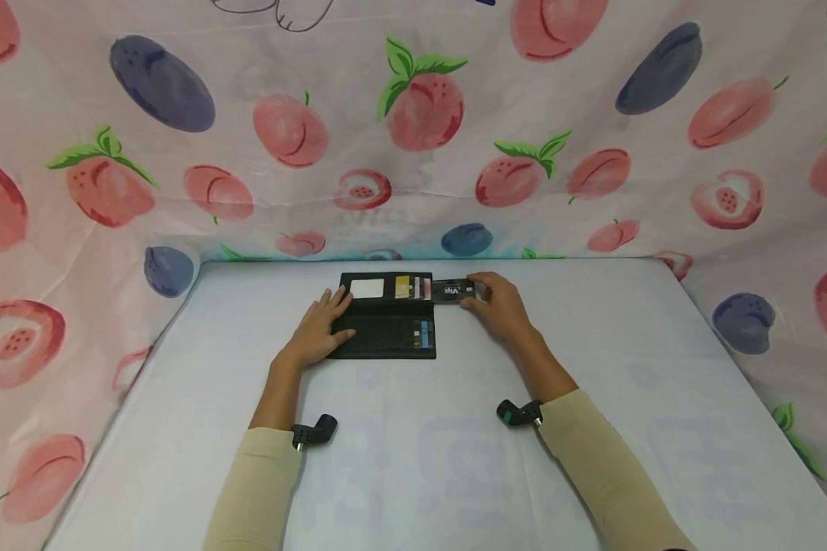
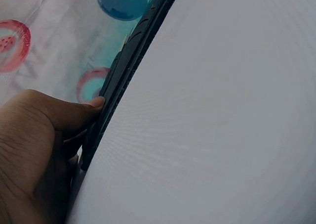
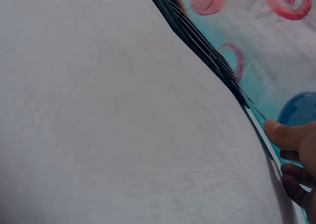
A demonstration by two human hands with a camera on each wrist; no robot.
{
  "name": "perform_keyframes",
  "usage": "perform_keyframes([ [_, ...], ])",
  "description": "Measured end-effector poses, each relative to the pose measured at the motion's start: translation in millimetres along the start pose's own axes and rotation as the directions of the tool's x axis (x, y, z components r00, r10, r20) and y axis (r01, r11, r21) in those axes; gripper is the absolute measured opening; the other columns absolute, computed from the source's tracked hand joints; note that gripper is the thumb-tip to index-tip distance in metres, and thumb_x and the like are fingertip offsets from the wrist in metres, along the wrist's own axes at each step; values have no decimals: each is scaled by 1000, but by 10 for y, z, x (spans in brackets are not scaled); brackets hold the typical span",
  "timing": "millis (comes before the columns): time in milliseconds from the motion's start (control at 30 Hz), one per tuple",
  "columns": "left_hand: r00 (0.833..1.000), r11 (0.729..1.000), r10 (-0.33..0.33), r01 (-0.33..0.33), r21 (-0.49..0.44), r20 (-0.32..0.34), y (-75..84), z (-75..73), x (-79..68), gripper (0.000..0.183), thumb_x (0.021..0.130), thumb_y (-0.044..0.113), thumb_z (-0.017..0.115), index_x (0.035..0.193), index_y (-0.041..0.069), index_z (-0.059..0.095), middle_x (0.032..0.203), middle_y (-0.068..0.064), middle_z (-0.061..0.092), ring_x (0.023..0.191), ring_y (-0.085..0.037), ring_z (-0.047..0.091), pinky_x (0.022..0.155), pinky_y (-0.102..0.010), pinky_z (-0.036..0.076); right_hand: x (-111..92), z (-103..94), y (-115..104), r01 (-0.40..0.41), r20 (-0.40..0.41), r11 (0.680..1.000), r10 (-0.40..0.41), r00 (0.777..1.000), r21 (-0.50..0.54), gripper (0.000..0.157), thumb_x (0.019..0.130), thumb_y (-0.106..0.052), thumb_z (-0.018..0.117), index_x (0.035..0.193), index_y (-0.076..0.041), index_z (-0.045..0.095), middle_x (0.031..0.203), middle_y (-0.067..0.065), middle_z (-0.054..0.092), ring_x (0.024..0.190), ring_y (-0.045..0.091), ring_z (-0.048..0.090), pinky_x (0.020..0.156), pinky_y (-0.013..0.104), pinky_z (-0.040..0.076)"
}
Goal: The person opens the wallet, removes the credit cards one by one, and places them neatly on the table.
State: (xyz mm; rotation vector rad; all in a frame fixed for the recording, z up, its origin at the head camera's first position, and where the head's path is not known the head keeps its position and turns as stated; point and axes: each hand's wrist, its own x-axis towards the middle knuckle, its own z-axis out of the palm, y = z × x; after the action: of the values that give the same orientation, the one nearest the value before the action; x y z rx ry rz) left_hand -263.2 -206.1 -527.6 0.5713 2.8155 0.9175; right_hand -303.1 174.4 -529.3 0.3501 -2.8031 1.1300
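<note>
"How does the left hand (image 1: 315,329) lie?"
"Fingers and thumb spread, resting on the left side of the unfolded black wallet (image 1: 379,334)."
"And the right hand (image 1: 501,306)?"
"Thumb and fingers pinch the outer end of the black card (image 1: 448,291); just left of them, it meets the wallet's right edge."

both forearms (image 1: 550,366) reach forward; the person's left hand (image 1: 317,329) lies palm down, fingers spread, while the right hand (image 1: 501,308) pinches with thumb and fingers.
</note>
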Motion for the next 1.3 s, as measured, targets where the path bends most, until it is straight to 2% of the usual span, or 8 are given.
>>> perform_keyframes([
  [300,1000,1000,-7,7,0,0,0,-4,-6,76,102,23,65,165,1,27,174,-17,13,160,-39,1,129,-51,-3,20,23,43,-17,-24,999,16,1000,-38,56,93,-23,83,142,-4,65,105,15,66,89,28,56,76,42,48],
  [567,1000,1000,-5,5,8,-1,-8,7,2,76,102,24,64,165,0,27,174,-18,13,160,-39,1,129,-51,-3,30,34,54,-13,-44,999,11,999,-45,55,93,-21,83,142,-3,64,98,15,64,86,27,54,74,41,46],
  [633,1000,1000,-6,6,7,-2,-5,5,-1,76,102,24,64,165,1,27,174,-18,13,160,-39,1,128,-51,-3,32,35,56,-11,-44,999,9,999,-38,56,93,-20,83,143,-3,64,102,16,66,86,27,54,74,41,46],
  [833,1000,1000,-6,6,5,-4,-3,8,-3,76,102,23,65,165,1,27,174,-18,13,160,-39,1,129,-51,-3,37,36,63,4,-40,999,-7,999,-53,54,95,-18,81,144,-4,64,129,17,68,91,28,56,78,42,48],
  [1067,1000,1000,-7,7,9,-4,-13,14,0,76,103,24,64,165,1,27,174,-17,13,160,-39,1,129,-51,-3,33,67,66,45,-31,993,-49,998,-109,34,99,-19,76,130,-5,75,142,11,66,92,28,55,77,41,46],
  [1300,1000,1000,-15,15,13,-3,6,3,-2,76,102,24,64,165,2,27,174,-17,13,160,-38,1,129,-51,-3,10,96,83,19,-61,991,-28,998,-133,33,101,-24,74,130,-9,76,146,5,64,94,26,53,77,39,46],
])
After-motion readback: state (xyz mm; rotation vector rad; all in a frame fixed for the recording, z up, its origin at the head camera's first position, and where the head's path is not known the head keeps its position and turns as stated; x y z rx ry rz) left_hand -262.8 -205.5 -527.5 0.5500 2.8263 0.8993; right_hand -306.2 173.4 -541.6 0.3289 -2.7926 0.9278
